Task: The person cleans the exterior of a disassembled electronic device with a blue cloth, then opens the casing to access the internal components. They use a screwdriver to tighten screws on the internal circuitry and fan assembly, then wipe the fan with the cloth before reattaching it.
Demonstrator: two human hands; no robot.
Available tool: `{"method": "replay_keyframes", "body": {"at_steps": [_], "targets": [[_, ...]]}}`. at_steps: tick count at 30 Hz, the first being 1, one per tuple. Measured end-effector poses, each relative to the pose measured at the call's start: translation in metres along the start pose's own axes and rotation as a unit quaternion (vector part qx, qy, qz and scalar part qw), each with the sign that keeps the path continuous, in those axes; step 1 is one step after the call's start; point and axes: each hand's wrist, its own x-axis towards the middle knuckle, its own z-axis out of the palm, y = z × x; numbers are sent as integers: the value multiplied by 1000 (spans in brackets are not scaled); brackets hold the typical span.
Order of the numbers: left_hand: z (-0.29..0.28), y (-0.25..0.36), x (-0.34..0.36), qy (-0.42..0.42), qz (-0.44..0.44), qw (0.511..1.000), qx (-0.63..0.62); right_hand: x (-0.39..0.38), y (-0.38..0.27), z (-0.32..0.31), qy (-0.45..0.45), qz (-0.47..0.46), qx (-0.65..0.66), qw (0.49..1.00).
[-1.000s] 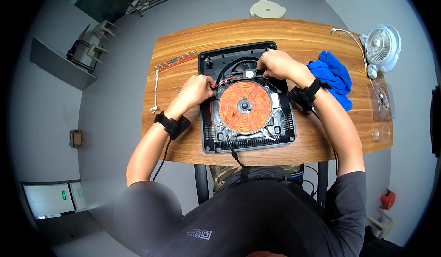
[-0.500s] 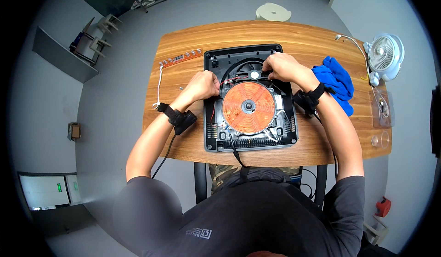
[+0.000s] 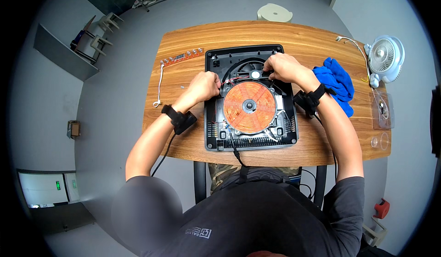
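An opened induction cooker base [image 3: 287,142], a black shell, lies on the wooden table in front of me. In its middle sits a round copper coil [image 3: 239,112]. Just beyond the coil is a black cooling fan [image 3: 255,75] with a pale round hub and a thin red wire [image 3: 233,79] running to its left. My left hand [image 3: 205,86] is closed at the fan's left side, by the red wire; its fingertips' hold is hidden. My right hand [image 3: 282,67] pinches the right side of the fan's frame.
A narrow orange circuit board [image 3: 183,57] with a white cable lies at the table's far left. Small screws [image 3: 182,87] lie near my left hand. To the right are a blue cloth [image 3: 334,84], a white fan [image 3: 385,57], and clear plastic containers [image 3: 380,112].
Both hands stay almost where they were at the fan. The red wire below my left hand shows less than before. The whole view has shifted very slightly.
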Motion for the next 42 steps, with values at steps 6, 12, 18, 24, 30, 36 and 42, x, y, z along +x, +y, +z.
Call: {"method": "replay_keyframes", "body": {"at_steps": [6, 12, 18, 24, 30, 36, 42], "targets": [[-3, 4, -7, 2, 40, 999, 21, 0, -1, -2, -3, -3, -2, 1000], [-11, 4, -21, 42, 89, 995, -20, 1, -1, -3, -6, -4, 2, 1000], [-26, 15, -58, 26, 199, 980, 2, 5, 6, -1, -24, 1, 10, 1000], [-3, 17, -94, -51, 171, 984, -10, 4, -1, -5, -33, 4, 9, 999], [4, 21, -97, -25, 175, 984, -24, 4, -1, -3, -25, 1, -12, 1000], [17, 21, -103, -27, 138, 989, -39, 6, -3, -3, -25, -4, -19, 999], [13, 19, -110, 46, 129, 989, -49, 6, -2, -3, -28, -2, -17, 999]]}}
